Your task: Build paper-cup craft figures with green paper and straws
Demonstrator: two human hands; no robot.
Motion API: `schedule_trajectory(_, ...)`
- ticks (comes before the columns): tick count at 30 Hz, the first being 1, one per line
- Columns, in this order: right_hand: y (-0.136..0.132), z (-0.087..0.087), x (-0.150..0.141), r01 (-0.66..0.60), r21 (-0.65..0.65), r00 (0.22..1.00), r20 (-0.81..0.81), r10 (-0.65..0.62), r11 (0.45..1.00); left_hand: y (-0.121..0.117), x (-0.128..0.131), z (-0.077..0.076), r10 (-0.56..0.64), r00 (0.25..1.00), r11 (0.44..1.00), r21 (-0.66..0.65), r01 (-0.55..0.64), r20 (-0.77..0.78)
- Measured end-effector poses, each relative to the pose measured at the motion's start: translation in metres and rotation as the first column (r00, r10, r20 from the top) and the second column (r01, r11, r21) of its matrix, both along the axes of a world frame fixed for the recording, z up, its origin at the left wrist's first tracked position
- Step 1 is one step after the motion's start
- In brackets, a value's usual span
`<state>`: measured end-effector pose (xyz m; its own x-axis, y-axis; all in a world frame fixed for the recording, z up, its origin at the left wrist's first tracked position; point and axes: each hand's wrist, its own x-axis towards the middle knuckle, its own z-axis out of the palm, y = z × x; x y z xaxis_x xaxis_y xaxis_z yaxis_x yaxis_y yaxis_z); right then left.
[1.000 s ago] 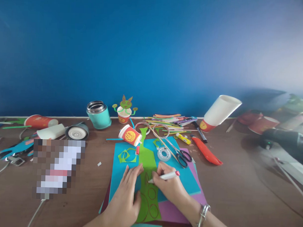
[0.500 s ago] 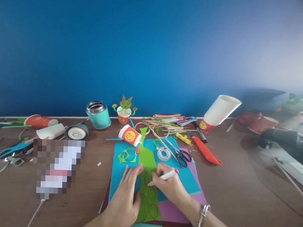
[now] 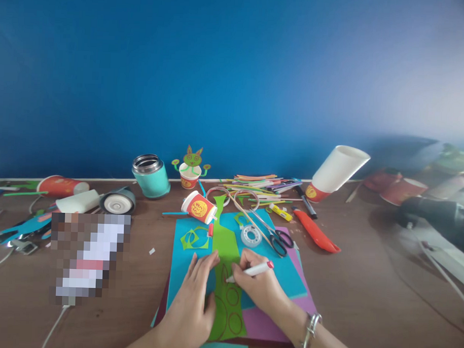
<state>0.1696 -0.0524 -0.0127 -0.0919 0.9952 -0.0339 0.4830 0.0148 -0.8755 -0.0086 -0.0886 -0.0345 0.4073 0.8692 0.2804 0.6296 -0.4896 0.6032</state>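
Observation:
A green paper strip (image 3: 227,255) with drawn ovals lies on blue paper (image 3: 183,266) over purple paper (image 3: 267,325). My left hand (image 3: 191,307) lies flat with fingers spread, pressing the strip's left edge. My right hand (image 3: 260,286) pinches a white marker with a red end (image 3: 251,270), its tip touching the green strip. A bracelet sits on my right wrist.
Behind the papers lie a tipped red paper cup (image 3: 199,207), a tape roll (image 3: 251,236), scissors (image 3: 277,239), an orange cutter (image 3: 316,232), a heap of coloured sticks (image 3: 260,185), a teal flask (image 3: 151,176) and a tilted white cup stack (image 3: 336,171). Clutter fills the table's left side.
The marker tip has shifted very slightly on the green strip; both hands otherwise stay in place.

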Motion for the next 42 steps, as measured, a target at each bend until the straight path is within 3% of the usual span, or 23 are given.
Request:
schedule_trajectory(5, -0.001, 0.002, -0.001, -0.030, -0.035, 0.999, -0.022, 0.030, 0.999, 0.000, 0.000, -0.001, -0.006, 1.000, 1.000, 0.015, 0.006, 0.008)
schedule_trajectory(11, 0.001, 0.000, 0.001, 0.035, -0.025, 0.999, -0.033, -0.036, 0.999, 0.000, 0.000, -0.001, 0.004, 1.000, 1.000, -0.005, -0.004, 0.017)
schedule_trajectory(16, 0.001, 0.000, 0.000, 0.022, 0.018, 1.000, -0.010, -0.022, 1.000, 0.000, 0.000, -0.002, 0.006, 0.999, 1.000, -0.002, -0.006, 0.036)
schedule_trajectory(21, 0.000, 0.000, -0.001, -0.007, -0.028, 1.000, -0.030, 0.006, 1.000, 0.000, 0.000, -0.002, -0.005, 1.000, 1.000, -0.010, 0.005, 0.009)
schedule_trajectory(27, 0.004, 0.000, 0.015, 0.116, -0.070, 0.973, -0.193, -0.128, 0.991, 0.000, -0.001, -0.001, -0.008, 1.000, 1.000, 0.011, 0.008, 0.023)
schedule_trajectory(30, 0.007, 0.001, 0.023, 0.134, -0.106, 0.976, -0.156, -0.149, 0.985, 0.000, -0.001, 0.000, -0.002, 1.000, 1.000, -0.014, 0.002, 0.010)
schedule_trajectory(34, 0.007, -0.002, 0.024, 0.085, -0.021, 0.994, -0.061, -0.087, 0.996, 0.001, -0.001, 0.002, -0.005, 1.000, 0.999, -0.037, 0.005, -0.009)
schedule_trajectory(42, 0.008, -0.009, 0.022, 0.095, 0.060, 0.995, 0.034, -0.097, 0.994, 0.000, -0.002, 0.000, -0.004, 1.000, 1.000, -0.027, 0.004, -0.001)
